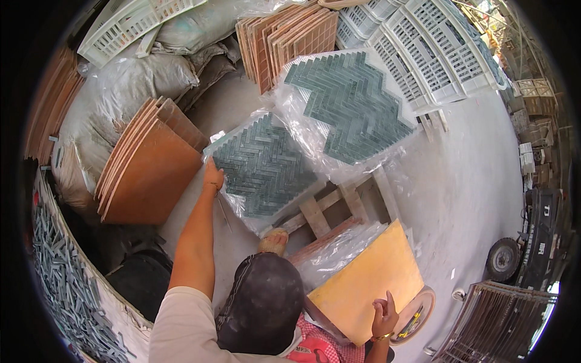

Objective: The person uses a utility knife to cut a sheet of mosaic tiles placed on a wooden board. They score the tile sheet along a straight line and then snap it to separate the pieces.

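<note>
A mosaic sheet of dark green herringbone tiles (266,163) lies on clear plastic film in front of me. My left hand (213,176) reaches to its left corner, fingers closed on the edge; the fingertips are partly hidden. Beyond it, to the right, a second green herringbone mosaic sheet (351,100) rests on film and white mesh backing. My right hand (384,319) is over the lower right edge of an orange-yellow board (369,278). Its index finger points up, the other fingers are partly curled, and nothing is in it. The board tilts over a plastic-wrapped stack (336,254).
Brown boards (151,172) lean at the left, and gridded brown trays (290,39) stand behind. White crates (433,51) fill the back right. Loose tile strips (72,284) lie in a bin at far left. A wooden pallet (315,215) is under the sheets; a wheeled cart (504,257) stands right.
</note>
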The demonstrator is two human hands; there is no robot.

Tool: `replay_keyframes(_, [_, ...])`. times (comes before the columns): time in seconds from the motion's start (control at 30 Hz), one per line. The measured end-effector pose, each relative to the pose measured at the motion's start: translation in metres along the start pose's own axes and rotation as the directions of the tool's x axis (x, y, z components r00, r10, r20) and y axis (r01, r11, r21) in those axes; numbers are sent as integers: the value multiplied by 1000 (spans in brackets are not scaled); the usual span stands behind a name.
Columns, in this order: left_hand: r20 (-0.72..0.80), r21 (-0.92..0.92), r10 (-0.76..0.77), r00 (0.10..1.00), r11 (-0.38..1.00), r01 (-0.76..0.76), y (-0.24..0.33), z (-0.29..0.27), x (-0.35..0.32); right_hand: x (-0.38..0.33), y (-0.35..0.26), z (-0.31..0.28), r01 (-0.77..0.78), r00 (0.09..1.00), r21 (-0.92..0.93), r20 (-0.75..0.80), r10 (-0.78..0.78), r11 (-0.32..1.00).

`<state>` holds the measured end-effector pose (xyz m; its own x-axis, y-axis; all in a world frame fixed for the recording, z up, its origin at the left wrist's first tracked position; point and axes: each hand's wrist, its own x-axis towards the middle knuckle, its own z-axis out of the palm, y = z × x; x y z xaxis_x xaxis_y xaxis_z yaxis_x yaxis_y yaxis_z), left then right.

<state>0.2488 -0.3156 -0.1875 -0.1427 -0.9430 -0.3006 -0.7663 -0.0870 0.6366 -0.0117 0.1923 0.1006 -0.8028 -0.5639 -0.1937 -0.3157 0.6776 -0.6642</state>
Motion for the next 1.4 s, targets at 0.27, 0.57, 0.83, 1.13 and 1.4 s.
replay_keyframes(0.27, [-12,443,323,946,850,-285,43,-1,-69,-21,7,-10,-9,992,-3,-123,9,1000])
replay_keyframes(0.57, [340,596,134,931,735,-323,51,2,-59,-64,52,-16,-107,955,-62,-284,86,992])
replay_keyframes(0.83, [633,-160,542,552,790,-592,214,-26,-134,-117,123,18,-522,816,-9,-295,497,853])
replay_keyframes(1.13, [872,174,371,320,377,-910,255,34,-288,-116,145,23,-328,803,81,-501,323,941])
replay_keyframes(1.4, [677,241,479,559,573,-783,246,49,-309,-128,78,-23,129,675,404,-705,219,906])
